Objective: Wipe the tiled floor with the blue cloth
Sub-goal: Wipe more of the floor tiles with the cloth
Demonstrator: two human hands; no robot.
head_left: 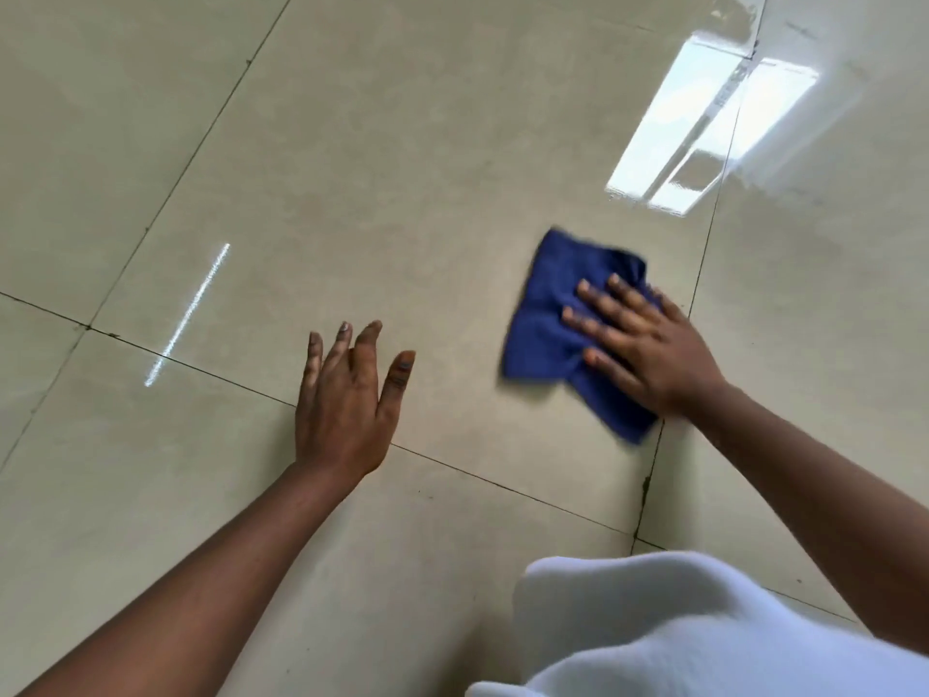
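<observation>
The blue cloth [553, 314] lies crumpled on the beige tiled floor [402, 168], just beside a grout line; the right hand [648, 344] presses flat on it, fingers [598, 304] straight and spread wide; the left hand [347, 394] rests on bare tile well apart, fingers splayed, holding nothing; white fabric [678, 631] fills the lower right; a window's reflection [704, 128] glares beyond the cloth.

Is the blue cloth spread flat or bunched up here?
Mostly flat: the blue cloth lies rumpled on the tiled floor under the right hand, fingers straight.
</observation>
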